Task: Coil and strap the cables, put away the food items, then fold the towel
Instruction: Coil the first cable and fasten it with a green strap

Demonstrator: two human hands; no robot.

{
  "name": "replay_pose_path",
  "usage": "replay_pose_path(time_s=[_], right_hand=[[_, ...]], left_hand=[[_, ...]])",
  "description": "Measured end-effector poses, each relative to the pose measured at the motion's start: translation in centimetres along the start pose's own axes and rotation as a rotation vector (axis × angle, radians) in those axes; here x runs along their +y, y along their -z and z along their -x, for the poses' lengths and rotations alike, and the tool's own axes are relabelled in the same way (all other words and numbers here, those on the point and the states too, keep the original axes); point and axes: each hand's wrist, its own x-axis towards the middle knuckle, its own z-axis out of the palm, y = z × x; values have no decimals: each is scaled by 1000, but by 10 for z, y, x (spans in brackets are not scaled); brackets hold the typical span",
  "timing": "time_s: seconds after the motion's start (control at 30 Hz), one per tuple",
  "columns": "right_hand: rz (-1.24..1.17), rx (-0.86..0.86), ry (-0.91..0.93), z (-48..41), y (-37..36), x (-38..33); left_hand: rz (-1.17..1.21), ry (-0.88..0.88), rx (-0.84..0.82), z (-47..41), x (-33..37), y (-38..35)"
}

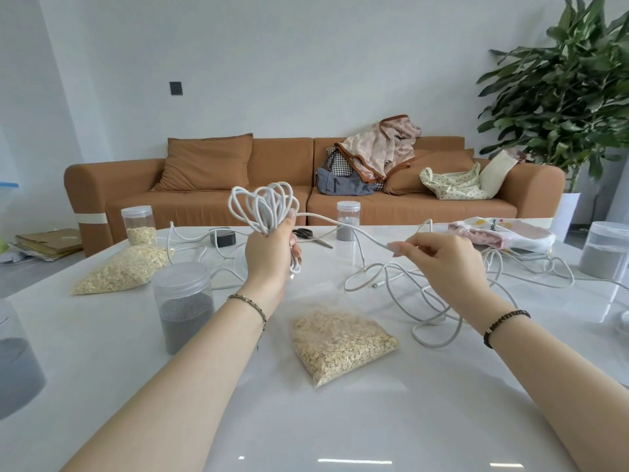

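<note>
My left hand [269, 257] is raised above the table and grips a bundle of white cable loops [263, 207] that fan out above its fingers. From the bundle a strand of the same white cable [343, 224] runs right to my right hand [442, 260], which pinches it between thumb and fingers. The loose remainder of the cable [439, 311] lies tangled on the white table [340, 420] under my right hand. Two clear bags of oats [340, 345] [122, 267] lie on the table. A pink and white towel [503, 233] lies crumpled at the back right.
Clear jars stand around: one with grey grains [183, 304] at front left, one with oats [138, 224], a small one [347, 219] at the back, larger ones at both edges. Scissors [309, 235] and a dark small box [223, 238] lie behind. A brown sofa [272, 172] stands beyond.
</note>
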Motion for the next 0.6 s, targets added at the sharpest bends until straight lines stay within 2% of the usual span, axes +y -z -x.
replay_pose_path(time_s=[0.1,0.23,0.33,0.43,0.6], right_hand=[[-54,-18,60,1,0,-1],[-228,47,67,-2,-1,0],[-261,125,78,-3,1,-3],[-238,195,127,-1,-2,-9],[-139,244,296,6,-5,-21]], left_hand=[[58,59,-40,-1,-3,-1],[182,107,-306,3,-6,-7],[48,70,-446,11,-10,-13],[-56,51,-515,21,-11,-16],[-58,119,-530,26,-10,-18]])
